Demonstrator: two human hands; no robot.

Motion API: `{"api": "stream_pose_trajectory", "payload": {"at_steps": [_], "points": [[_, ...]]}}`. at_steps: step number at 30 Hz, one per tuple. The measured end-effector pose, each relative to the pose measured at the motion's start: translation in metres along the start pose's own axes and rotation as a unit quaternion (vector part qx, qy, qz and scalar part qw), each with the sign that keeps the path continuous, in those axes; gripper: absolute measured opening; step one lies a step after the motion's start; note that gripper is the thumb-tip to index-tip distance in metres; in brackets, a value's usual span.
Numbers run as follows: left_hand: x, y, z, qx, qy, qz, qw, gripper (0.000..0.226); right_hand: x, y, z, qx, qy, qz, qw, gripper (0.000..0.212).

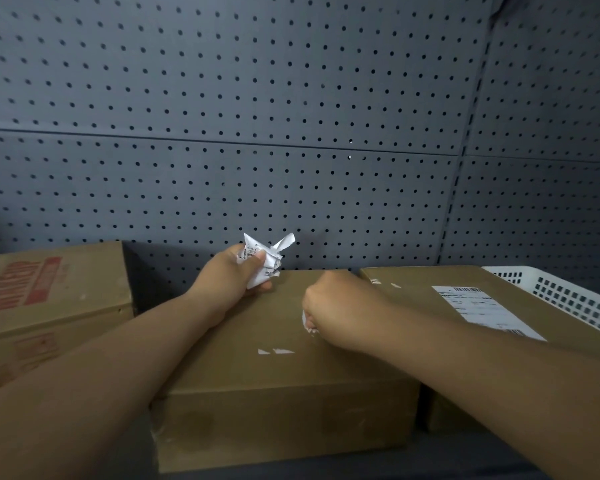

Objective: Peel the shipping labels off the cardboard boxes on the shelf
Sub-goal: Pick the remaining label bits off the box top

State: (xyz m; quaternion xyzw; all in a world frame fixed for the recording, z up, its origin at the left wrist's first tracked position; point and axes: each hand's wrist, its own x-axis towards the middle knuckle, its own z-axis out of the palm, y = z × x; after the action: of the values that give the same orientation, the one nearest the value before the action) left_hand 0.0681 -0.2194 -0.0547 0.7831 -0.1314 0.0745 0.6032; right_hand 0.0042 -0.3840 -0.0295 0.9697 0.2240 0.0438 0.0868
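While picking at the middle box (274,375), peeled stuff held out of the way: left hand (234,277) clenched around a crumpled label wad (262,259), parked on the box's far edge, probably to stop re-sticking and to pin the box down. Meanwhile right hand (340,306) curled tight, fingertips seemingly pinching a white scrap (307,323) on the lid. Couple more slivers (276,350) nearer the front. One untouched label (482,308) lying flat on the right box (416,282), just beside a white basket (568,296). Looks like next in line.
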Motion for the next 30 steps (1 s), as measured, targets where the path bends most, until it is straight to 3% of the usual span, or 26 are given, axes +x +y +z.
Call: {"api": "stream_pose_trajectory", "payload": {"at_steps": [5,10,13,19,22,26,30], "points": [[-0.001,0.002,0.0,0.004,0.006,-0.007,1.0,0.015,-0.006,-0.01,0.003,-0.056,0.065,0.015,0.996,0.034],[-0.001,0.003,-0.001,-0.008,0.013,-0.011,1.0,0.015,-0.006,0.008,-0.018,0.119,-0.009,0.043,0.992,0.024],[0.0,0.003,-0.001,-0.018,0.016,-0.014,1.0,0.015,-0.012,0.008,-0.022,0.148,-0.019,0.028,0.988,0.023],[0.001,0.001,-0.001,-0.032,0.014,-0.022,0.999,0.015,-0.009,0.005,-0.018,0.1,0.001,0.002,0.995,0.022],[0.001,0.001,-0.001,-0.037,0.011,-0.021,0.999,0.015,-0.005,0.005,-0.013,0.058,-0.001,-0.004,0.998,0.035],[0.001,0.001,0.0,-0.029,0.011,-0.012,0.999,0.015,0.003,0.004,-0.002,0.004,0.018,-0.017,1.0,0.018],[0.0,0.001,-0.001,-0.021,0.011,-0.013,1.0,0.016,0.003,0.002,0.001,-0.011,0.032,-0.017,0.999,0.018]]}}
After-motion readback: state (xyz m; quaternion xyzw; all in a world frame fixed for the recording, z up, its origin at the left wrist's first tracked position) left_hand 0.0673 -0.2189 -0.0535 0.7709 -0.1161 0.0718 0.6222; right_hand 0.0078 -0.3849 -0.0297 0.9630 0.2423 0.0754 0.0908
